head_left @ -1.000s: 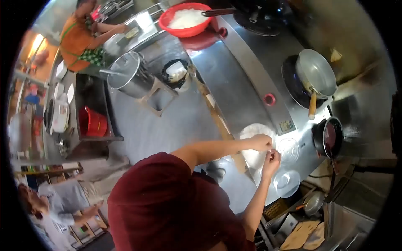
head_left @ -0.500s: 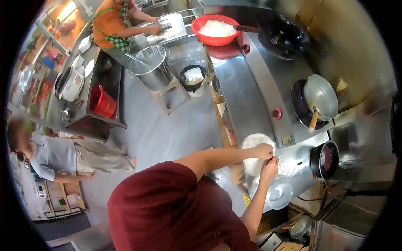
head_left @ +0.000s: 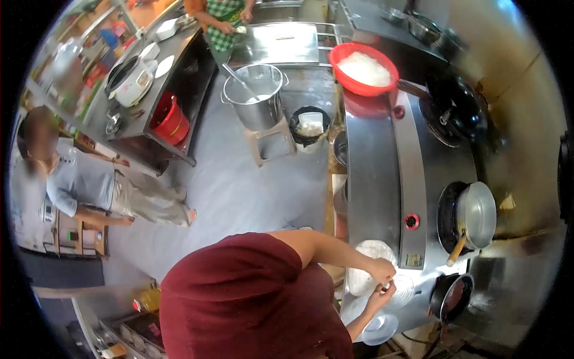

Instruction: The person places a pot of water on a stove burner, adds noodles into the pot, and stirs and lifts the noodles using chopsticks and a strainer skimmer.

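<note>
Both hands of yours, the left hand (head_left: 381,270) above and the right hand (head_left: 381,294) below, meet at the lower right of the frame. Your left arm slants down from the maroon shirt (head_left: 245,293) with the wrist bent; your right forearm rises from below. The fingers of each are drawn together, pinching a small white piece (head_left: 385,285) between them, just beside a flat white round thing (head_left: 369,263) on the metal counter (head_left: 373,164).

Compared with half a second ago, your view has turned, so your hands sit lower in the picture, joined as before. At the top, the co-worker in the green checked apron (head_left: 224,18) has moved both hands off the metal tray (head_left: 287,43), and a yellow bottle (head_left: 150,299) now shows at lower left.

A red basin (head_left: 391,60) at upper right of centre holds a white heap (head_left: 363,67). Some white stuff and a long-handled tool stand in the steel pot (head_left: 254,116), upper centre. The black-lined bin (head_left: 308,143) beside it has a white box (head_left: 310,124) inside. Dark reddish contents fill the black pot (head_left: 440,296), lower right; near your right arm sits a clear bowl (head_left: 379,330).
</note>
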